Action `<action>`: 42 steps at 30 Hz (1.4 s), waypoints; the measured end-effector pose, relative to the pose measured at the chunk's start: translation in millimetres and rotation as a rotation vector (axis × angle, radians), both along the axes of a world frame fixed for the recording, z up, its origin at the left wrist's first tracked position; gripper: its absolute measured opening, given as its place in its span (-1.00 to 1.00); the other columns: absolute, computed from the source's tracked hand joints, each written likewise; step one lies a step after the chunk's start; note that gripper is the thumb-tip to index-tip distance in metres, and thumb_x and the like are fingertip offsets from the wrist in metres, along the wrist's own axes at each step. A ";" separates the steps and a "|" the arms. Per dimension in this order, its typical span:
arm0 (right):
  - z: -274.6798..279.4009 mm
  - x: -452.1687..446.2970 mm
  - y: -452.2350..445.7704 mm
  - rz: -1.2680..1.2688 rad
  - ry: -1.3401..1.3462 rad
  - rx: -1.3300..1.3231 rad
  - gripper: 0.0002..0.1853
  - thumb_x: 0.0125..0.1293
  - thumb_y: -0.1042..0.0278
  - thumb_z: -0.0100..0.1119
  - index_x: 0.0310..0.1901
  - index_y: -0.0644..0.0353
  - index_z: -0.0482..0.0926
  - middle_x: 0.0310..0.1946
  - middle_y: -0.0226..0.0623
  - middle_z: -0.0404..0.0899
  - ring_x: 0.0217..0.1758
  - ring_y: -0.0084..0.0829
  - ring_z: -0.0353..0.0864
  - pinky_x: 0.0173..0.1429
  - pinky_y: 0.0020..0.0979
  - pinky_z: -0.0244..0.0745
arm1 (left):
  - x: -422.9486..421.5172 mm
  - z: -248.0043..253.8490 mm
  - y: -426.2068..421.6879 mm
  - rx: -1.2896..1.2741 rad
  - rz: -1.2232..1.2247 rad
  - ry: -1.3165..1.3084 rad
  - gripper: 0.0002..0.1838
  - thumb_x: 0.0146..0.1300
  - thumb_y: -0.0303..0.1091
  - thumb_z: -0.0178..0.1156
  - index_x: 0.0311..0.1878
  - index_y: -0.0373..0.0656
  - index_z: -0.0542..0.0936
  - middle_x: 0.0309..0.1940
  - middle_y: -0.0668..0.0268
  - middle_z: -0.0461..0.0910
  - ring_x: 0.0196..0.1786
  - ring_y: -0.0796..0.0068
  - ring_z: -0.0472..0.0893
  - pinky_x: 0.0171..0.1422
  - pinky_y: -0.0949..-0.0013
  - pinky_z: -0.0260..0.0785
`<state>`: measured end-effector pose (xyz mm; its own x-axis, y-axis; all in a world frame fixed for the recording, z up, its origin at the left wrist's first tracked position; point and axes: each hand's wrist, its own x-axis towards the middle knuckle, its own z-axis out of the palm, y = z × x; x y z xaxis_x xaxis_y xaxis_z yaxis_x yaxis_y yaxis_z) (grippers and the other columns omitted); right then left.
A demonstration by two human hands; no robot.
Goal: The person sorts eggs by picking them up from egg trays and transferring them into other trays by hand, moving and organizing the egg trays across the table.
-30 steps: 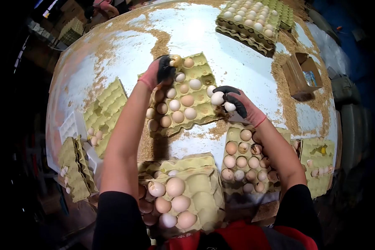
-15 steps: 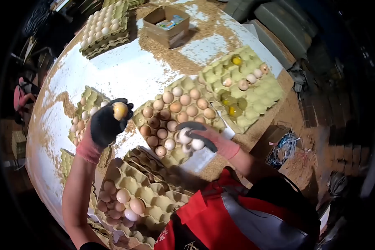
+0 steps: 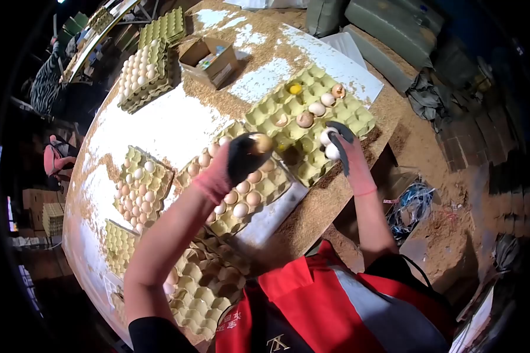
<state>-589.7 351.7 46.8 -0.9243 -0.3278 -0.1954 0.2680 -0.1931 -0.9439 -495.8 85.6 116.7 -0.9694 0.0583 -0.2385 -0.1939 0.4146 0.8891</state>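
My left hand (image 3: 244,162), in a black-palmed pink glove, is closed on a brownish-yellow egg (image 3: 261,143) above the middle egg tray (image 3: 224,226). Brown and white eggs fill much of that tray, partly hidden by my left hand and forearm. My right hand (image 3: 350,156), gloved alike, grips white eggs (image 3: 332,152) over the right-hand tray (image 3: 353,112). That tray carries a bare yolk (image 3: 295,89), a row of white and pale-brown eggs (image 3: 317,109), and a broken egg (image 3: 338,90) at the row's far end.
An open cardboard box (image 3: 209,66) stands on the husk-strewn table (image 3: 153,126) beside stacked egg trays (image 3: 144,76). Another egg-filled tray (image 3: 138,191) lies at left. Near my body is a tray with many bare cups (image 3: 203,294). Tangled strapping (image 3: 410,203) lies off the table's right side.
My right hand has carried white eggs from the middle tray to the right-hand tray. My left hand, still holding its egg, has moved right over the middle tray. The view has shifted.
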 end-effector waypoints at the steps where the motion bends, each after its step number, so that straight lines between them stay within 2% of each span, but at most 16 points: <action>1: 1.8 -13.5 -3.4 -0.003 0.042 0.053 -0.64 0.39 0.33 0.12 0.16 0.28 0.52 -0.12 -0.34 0.61 -0.13 -0.57 0.64 -0.14 -0.52 0.59 | -12.1 5.8 19.4 -0.069 -0.009 -0.102 -0.72 0.32 -0.42 0.27 0.06 -0.29 0.59 -0.09 0.28 0.68 -0.03 0.60 0.58 0.06 0.46 0.49; 2: 6.8 -24.3 -1.8 0.089 0.122 0.260 -0.64 0.37 0.39 0.14 0.17 0.27 0.52 -0.14 -0.37 0.61 -0.18 -0.61 0.62 -0.14 -0.52 0.56 | -22.2 -10.7 28.4 0.194 0.013 -0.102 -0.69 0.31 -0.41 0.28 0.08 -0.30 0.57 -0.07 0.24 0.66 -0.02 0.55 0.59 0.06 0.45 0.50; 5: 0.1 -47.4 -8.7 0.119 0.462 1.072 -0.59 0.36 0.26 0.15 0.22 0.11 0.53 -0.17 -0.25 0.68 -0.33 -0.57 0.62 -0.19 -0.46 0.54 | -45.1 -85.2 39.0 0.273 -0.018 0.048 -0.44 0.34 -0.37 0.23 0.34 -0.28 0.31 0.14 0.09 0.53 0.09 0.28 0.58 0.17 0.31 0.55; 7: 46.1 -47.4 -8.0 0.055 0.212 0.880 -0.58 0.35 0.17 0.16 0.20 0.10 0.54 -0.09 -0.14 0.68 -0.28 -0.40 0.68 -0.11 -0.35 0.56 | -49.6 -39.6 49.8 0.809 0.449 -0.415 -0.47 0.39 -0.32 0.18 0.36 -0.25 0.31 0.18 0.13 0.48 0.15 0.32 0.55 0.24 0.28 0.51; 9: 34.9 -63.0 1.6 -0.040 0.373 0.873 -0.58 0.34 0.16 0.17 0.16 0.19 0.53 -0.01 0.02 0.63 0.04 0.01 0.63 0.15 -0.16 0.49 | -39.2 -28.3 35.9 0.805 0.431 -0.330 -0.51 0.43 -0.30 0.13 0.36 -0.22 0.32 0.21 0.18 0.43 0.17 0.33 0.53 0.29 0.27 0.47; 12: -63.6 -122.8 23.8 0.107 0.798 1.146 -0.53 0.35 0.14 0.15 0.19 0.24 0.44 0.03 0.15 0.57 0.07 0.16 0.57 0.18 -0.09 0.49 | -12.6 -16.4 -8.3 0.702 0.397 -0.201 -0.53 0.49 -0.24 0.03 0.38 -0.18 0.32 0.24 0.24 0.41 0.17 0.39 0.51 0.30 0.31 0.41; 13: -31.5 -111.7 12.4 0.125 0.586 1.049 -0.56 0.37 0.20 0.13 0.20 0.26 0.44 0.08 0.13 0.55 0.14 0.10 0.55 0.19 -0.11 0.48 | 0.9 7.0 -20.6 0.752 0.466 -0.230 -0.51 0.49 -0.20 0.02 0.40 -0.18 0.31 0.25 0.24 0.40 0.18 0.42 0.50 0.31 0.33 0.38; 14: -85.4 -136.6 26.1 0.079 1.203 0.956 -0.58 0.40 0.27 0.10 0.22 0.27 0.43 0.14 0.10 0.52 0.17 0.04 0.55 0.19 -0.14 0.47 | 23.2 21.2 -32.0 0.663 0.512 -0.128 -0.48 0.49 -0.19 0.03 0.42 -0.17 0.29 0.27 0.23 0.40 0.20 0.43 0.48 0.35 0.33 0.35; 15: -9.9 -102.1 -4.3 0.062 0.654 0.894 -0.57 0.41 0.32 0.09 0.26 0.25 0.42 0.15 0.08 0.52 0.18 -0.03 0.55 0.20 -0.17 0.48 | 45.8 34.2 -40.4 0.567 0.563 -0.037 -0.45 0.48 -0.17 0.03 0.44 -0.17 0.28 0.29 0.22 0.40 0.22 0.45 0.47 0.38 0.34 0.31; 17: -5.3 -103.9 -22.4 0.035 0.709 0.733 -0.58 0.40 0.38 0.11 0.25 0.28 0.43 0.15 0.01 0.52 0.16 -0.12 0.55 0.21 -0.21 0.47 | 94.7 71.3 -54.3 0.308 0.527 -0.035 -0.40 0.48 -0.09 0.03 0.46 -0.18 0.26 0.42 0.18 0.30 0.43 0.36 0.31 0.49 0.26 0.20; 21: 47.9 -40.9 -110.6 0.376 0.743 0.413 -0.59 0.35 0.49 0.13 0.23 0.25 0.46 0.09 -0.08 0.56 0.12 -0.31 0.57 0.18 -0.35 0.48 | 201.6 130.1 -70.9 0.111 0.620 -0.180 -0.25 0.36 0.12 0.14 0.45 -0.18 0.29 0.44 0.09 0.27 0.47 0.24 0.26 0.58 0.20 0.06; 24: 88.1 30.6 -181.8 0.676 0.676 0.314 -0.62 0.31 0.50 0.16 0.17 0.21 0.53 0.04 -0.16 0.59 0.08 -0.37 0.60 0.15 -0.38 0.50 | 285.8 141.9 -118.9 0.006 0.914 -0.144 -0.48 0.45 -0.14 0.10 0.37 -0.21 0.40 0.29 0.18 0.47 0.34 0.42 0.42 0.47 0.37 0.23; 29: 74.1 114.0 -316.6 1.162 0.813 0.269 -0.69 0.26 0.34 0.19 0.02 0.20 0.63 -0.09 -0.12 0.67 -0.09 -0.26 0.69 0.08 -0.35 0.53 | 414.3 84.9 -221.2 -0.027 1.272 -0.029 -0.58 0.36 -0.22 0.22 0.21 -0.21 0.55 -0.04 0.39 0.61 -0.06 0.65 0.52 0.08 0.53 0.41; 33: 67.7 182.4 -456.1 1.431 1.007 0.429 -0.73 0.27 0.20 0.13 -0.06 0.03 0.68 -0.17 -0.04 0.67 -0.10 -0.14 0.67 0.04 -0.25 0.55 | 430.5 19.8 -267.1 -0.312 1.126 -0.131 -0.58 0.32 -0.24 0.20 0.13 -0.32 0.58 0.04 0.23 0.65 0.05 0.48 0.57 0.20 0.43 0.40; 38: -8.8 256.0 -625.5 1.390 1.281 0.647 -0.66 0.28 0.20 0.05 -0.01 0.15 0.63 -0.05 -0.04 0.65 0.05 -0.10 0.63 0.16 -0.19 0.50 | 422.7 -29.4 -299.2 -0.290 0.987 -0.331 -0.42 0.24 0.02 0.17 0.18 -0.21 0.55 0.09 0.04 0.62 0.15 0.14 0.59 0.28 0.25 0.38; 42: -47.5 291.5 -676.5 1.346 1.521 0.803 -0.64 0.28 0.26 0.05 0.06 0.17 0.60 0.09 -0.06 0.60 0.21 -0.17 0.56 0.24 -0.20 0.47 | 419.1 -58.3 -319.5 -0.258 1.037 -0.376 -0.50 0.26 -0.01 0.16 0.17 -0.09 0.55 0.11 0.05 0.60 0.17 0.09 0.57 0.29 0.20 0.37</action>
